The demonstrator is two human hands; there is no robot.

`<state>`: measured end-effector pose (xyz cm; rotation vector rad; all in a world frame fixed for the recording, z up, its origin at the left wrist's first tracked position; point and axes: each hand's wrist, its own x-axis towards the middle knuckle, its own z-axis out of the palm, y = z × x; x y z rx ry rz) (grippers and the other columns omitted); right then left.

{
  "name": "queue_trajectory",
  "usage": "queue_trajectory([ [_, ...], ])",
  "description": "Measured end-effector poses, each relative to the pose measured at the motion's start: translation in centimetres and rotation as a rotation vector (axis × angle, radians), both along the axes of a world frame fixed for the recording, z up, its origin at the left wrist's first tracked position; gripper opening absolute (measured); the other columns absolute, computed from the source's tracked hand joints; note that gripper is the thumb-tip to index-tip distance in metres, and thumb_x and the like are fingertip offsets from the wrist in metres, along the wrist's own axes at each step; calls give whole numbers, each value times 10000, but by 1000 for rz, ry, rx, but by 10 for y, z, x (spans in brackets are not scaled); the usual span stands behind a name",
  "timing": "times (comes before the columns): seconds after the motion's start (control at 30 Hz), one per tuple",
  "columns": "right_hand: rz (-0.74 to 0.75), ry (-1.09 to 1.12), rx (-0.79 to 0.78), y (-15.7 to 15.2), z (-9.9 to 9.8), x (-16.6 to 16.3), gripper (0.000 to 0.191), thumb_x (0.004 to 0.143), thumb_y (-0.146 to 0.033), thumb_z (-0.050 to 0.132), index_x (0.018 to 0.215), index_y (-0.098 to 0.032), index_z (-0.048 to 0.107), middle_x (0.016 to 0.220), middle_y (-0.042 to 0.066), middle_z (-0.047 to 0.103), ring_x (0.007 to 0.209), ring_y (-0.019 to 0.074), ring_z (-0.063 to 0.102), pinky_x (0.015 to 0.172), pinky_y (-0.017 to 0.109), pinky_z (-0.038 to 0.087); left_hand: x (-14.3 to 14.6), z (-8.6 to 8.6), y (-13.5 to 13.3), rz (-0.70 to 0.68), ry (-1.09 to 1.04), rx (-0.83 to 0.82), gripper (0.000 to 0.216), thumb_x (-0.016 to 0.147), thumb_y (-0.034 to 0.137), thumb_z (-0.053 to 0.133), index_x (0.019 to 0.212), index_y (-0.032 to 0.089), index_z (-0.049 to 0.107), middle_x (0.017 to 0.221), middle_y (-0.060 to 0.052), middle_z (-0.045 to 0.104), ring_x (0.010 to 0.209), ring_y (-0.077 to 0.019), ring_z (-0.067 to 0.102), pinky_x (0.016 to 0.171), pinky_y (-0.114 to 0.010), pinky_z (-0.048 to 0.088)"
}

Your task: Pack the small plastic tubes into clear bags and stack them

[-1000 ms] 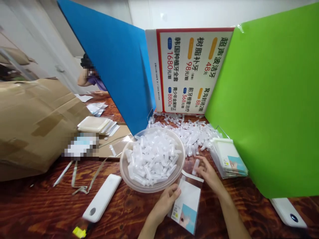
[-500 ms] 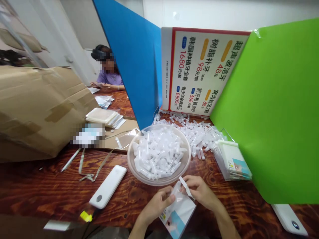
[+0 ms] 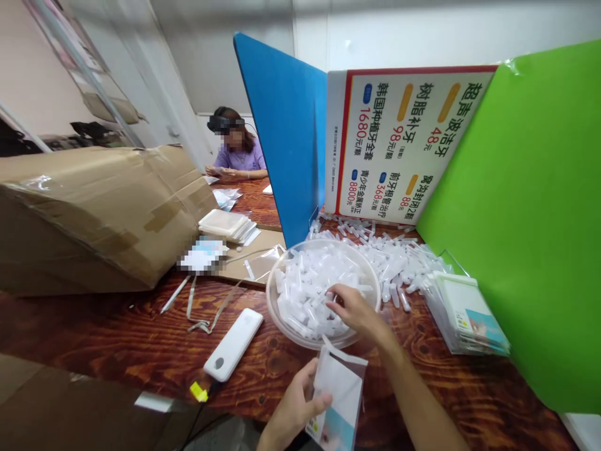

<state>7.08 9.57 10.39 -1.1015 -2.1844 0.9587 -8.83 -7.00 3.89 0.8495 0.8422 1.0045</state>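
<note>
My left hand [image 3: 293,410] grips a small clear bag [image 3: 337,391] with a printed card inside, held upright near the table's front edge with its flap open. My right hand [image 3: 353,310] reaches into the clear plastic bowl [image 3: 282,313] full of small translucent tubes [image 3: 305,285]; its fingers are curled among the tubes, and I cannot make out whether they hold one.
Loose tubes [image 3: 394,254] lie behind the bowl. A stack of filled bags [image 3: 467,310] sits right, by the green panel [image 3: 526,213]. A white power bank [image 3: 233,343], strips, a cardboard box [image 3: 94,213] and bag stacks [image 3: 225,223] lie left. Another person [image 3: 237,150] sits beyond the blue divider [image 3: 282,131].
My right hand left the bag's flap and moved up into the bowl of tubes. My left hand keeps the bag and now holds it alone. The view swung left.
</note>
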Motion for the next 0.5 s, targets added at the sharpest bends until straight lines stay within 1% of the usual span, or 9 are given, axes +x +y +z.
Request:
queue_trajectory([
  [0.07, -78, 255, -91, -18, 2, 22, 232, 910, -317, 628, 1115, -224, 572, 883, 12, 640, 808, 181, 608, 724, 266, 481, 3, 4, 4, 15, -1, -2, 741, 707, 579, 844, 1277, 155, 637, 1192, -151, 702, 1112, -337, 643, 987, -406, 492],
  [0.1, -107, 378, -158, -27, 1, 35, 293, 896, -361, 658, 1137, -238, 545, 895, 7, 628, 818, 183, 608, 717, 263, 486, 6, 5, 6, 11, -9, -2, 755, 704, 584, 844, 1286, 150, 636, 1206, -155, 700, 1121, -342, 640, 1007, -418, 483],
  [0.17, -117, 532, -303, -46, -4, 57, 352, 849, -427, 728, 1086, -253, 534, 898, -2, 617, 806, 180, 605, 689, 255, 485, 13, 5, 12, -24, -20, -1, 762, 698, 590, 844, 1281, 143, 642, 1208, -157, 701, 1114, -342, 641, 1012, -422, 477],
  [0.27, -100, 617, -471, -71, -19, 80, 377, 807, -487, 783, 974, -242, 551, 853, -7, 630, 731, 163, 594, 650, 250, 467, 25, 5, 24, -132, 16, -17, 702, 722, 583, 830, 1234, 136, 656, 1141, -145, 717, 1046, -316, 658, 944, -386, 493],
  [0.33, -121, 627, -478, -84, -30, 91, 359, 804, -505, 788, 915, -227, 590, 828, 2, 643, 732, 169, 599, 669, 262, 470, 34, 6, 31, -204, 56, -17, 648, 742, 581, 816, 1184, 134, 662, 1071, -125, 722, 997, -292, 659, 884, -349, 493],
  [0.4, -136, 608, -421, -95, -41, 100, 334, 821, -522, 771, 824, -210, 651, 884, 35, 664, 822, 199, 624, 738, 294, 485, 42, 7, 37, -253, 94, -1, 614, 744, 590, 811, 1132, 138, 665, 1020, -98, 710, 964, -266, 646, 839, -314, 482],
  [0.47, -132, 606, -396, -104, -50, 109, 382, 841, -568, 733, 734, -203, 706, 967, 70, 682, 936, 247, 639, 816, 339, 496, 50, 7, 41, -283, 139, 21, 601, 734, 595, 816, 1094, 139, 664, 993, -75, 691, 933, -238, 627, 809, -287, 469],
  [0.5, -156, 641, -415, -109, -55, 113, 428, 864, -614, 681, 735, -209, 734, 995, 83, 691, 977, 270, 642, 842, 364, 501, 54, 6, 42, -295, 163, 30, 597, 729, 592, 822, 1081, 137, 664, 982, -67, 683, 918, -227, 619, 798, -278, 464],
])
